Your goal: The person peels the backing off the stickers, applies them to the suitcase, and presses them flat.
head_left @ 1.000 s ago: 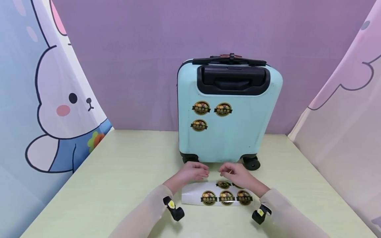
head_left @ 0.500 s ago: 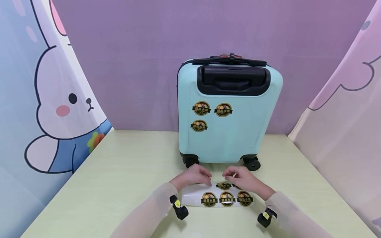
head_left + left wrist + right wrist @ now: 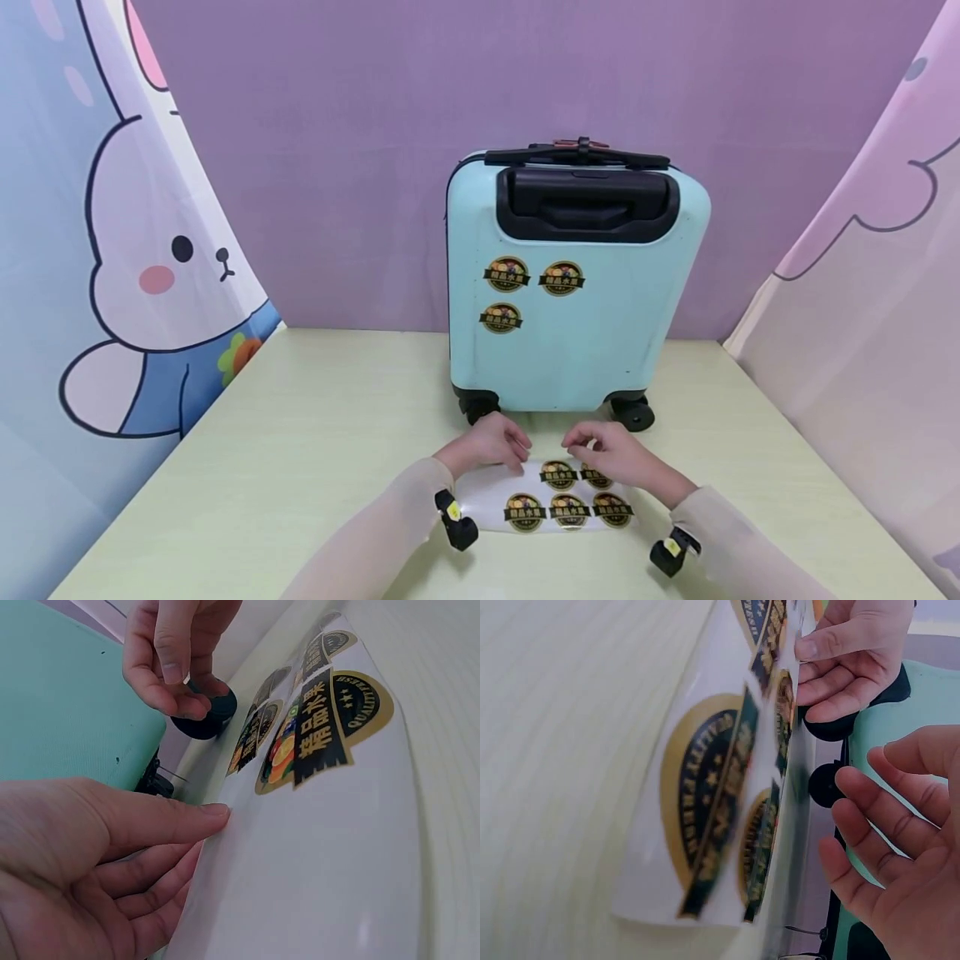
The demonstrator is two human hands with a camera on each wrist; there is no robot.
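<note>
A white sheet of round black-and-gold stickers [image 3: 523,512] lies on the table in front of the suitcase. My left hand [image 3: 491,442] pinches its far edge, the thumb [image 3: 196,817] on top and the fingers behind, as the left wrist view shows. That far edge is raised and the sheet slants. My right hand [image 3: 611,452] hovers at the sheet's far right part, fingers loosely bent and nothing between them. In the right wrist view its fingers [image 3: 885,817] stand apart from the sheet. In the head view this hand partly covers one sticker [image 3: 597,475].
A mint-green suitcase [image 3: 577,350] stands upright behind the hands, with black wheels [image 3: 633,413] and a black handle recess [image 3: 588,204]. Three matching stickers [image 3: 501,317] are on its upper left front. A purple cloth [image 3: 337,167] hangs behind the table [image 3: 360,375].
My left hand has come down to the sheet's far edge and taken hold of it. The sheet has tilted, showing more of its back-row stickers. My right hand has shifted slightly right and nearer.
</note>
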